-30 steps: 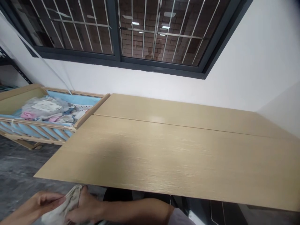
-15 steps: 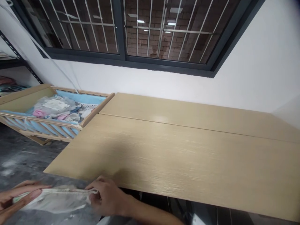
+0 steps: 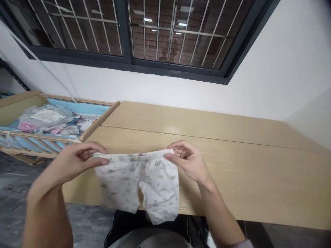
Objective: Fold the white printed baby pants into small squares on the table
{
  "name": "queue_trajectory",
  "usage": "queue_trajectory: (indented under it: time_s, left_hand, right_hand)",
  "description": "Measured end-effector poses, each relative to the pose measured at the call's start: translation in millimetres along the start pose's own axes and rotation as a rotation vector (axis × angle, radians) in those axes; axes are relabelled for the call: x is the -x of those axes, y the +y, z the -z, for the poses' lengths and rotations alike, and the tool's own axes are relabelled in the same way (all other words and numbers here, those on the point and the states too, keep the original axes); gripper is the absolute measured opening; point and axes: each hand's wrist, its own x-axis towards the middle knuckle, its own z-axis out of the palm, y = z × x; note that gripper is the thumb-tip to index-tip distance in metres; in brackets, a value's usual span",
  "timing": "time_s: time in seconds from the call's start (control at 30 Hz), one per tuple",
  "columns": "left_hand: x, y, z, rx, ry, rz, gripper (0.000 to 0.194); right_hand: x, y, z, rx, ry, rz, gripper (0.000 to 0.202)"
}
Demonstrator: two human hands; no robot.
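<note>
A small pair of white shorts (image 3: pixel 160 182) with a faint grey-green print hangs stretched between my hands, over the front edge of the wooden table (image 3: pixel 232 179). My left hand (image 3: pixel 80 158) pinches one end of the waistband between thumb and fingers. At the other end of the waistband, my right hand (image 3: pixel 186 158) grips the corner in the same way. Both legs of the shorts dangle downward, with a gap between them, and the left one is slightly blurred.
To the left stands a wooden crib (image 3: pixel 88 132) lined in light blue, holding a heap of clothes (image 3: pixel 51 119) and a clear plastic bag. A barred window (image 3: pixel 155 34) is set in the white wall behind the table. Grey floor (image 3: pixel 85 224) shows at the lower left.
The white cloth has risen from low left, below the table edge, to in front of the table. It now hangs spread out as shorts, both hands still on it.
</note>
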Motion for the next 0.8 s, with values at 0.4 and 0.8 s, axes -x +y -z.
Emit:
queue_trajectory:
  time_s: [0.4,0.8]
  left_hand:
    - [-144.2,-29.3,-153.4,0.035,-0.215,-0.115,0.033]
    - [-215.3,-77.3,-248.0,-0.197,-0.152,0.074,0.034]
  right_hand:
    - [-105.7,129.1,105.2,0.353,0.009,-0.251,0.026]
    - [-164.9,228.9,115.0,0.702,0.139,-0.331,0.014]
